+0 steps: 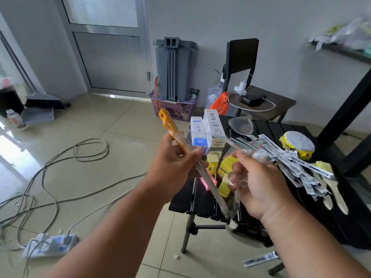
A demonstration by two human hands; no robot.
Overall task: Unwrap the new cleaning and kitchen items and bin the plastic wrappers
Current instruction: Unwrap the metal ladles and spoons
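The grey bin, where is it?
In the head view, the grey bin stands against the far wall, right of the door, in a purple basket, behind the black table.

Head view, down and forward, close over hands (216, 177)

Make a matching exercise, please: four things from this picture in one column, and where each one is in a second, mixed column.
1. orange-handled tool
2. clear wrapper
3. power strip
4. grey bin

A. on the floor tiles
B. against the wall by the door
C. in the left hand
D. in the right hand

Pairs: 1-C, 2-D, 3-A, 4-B
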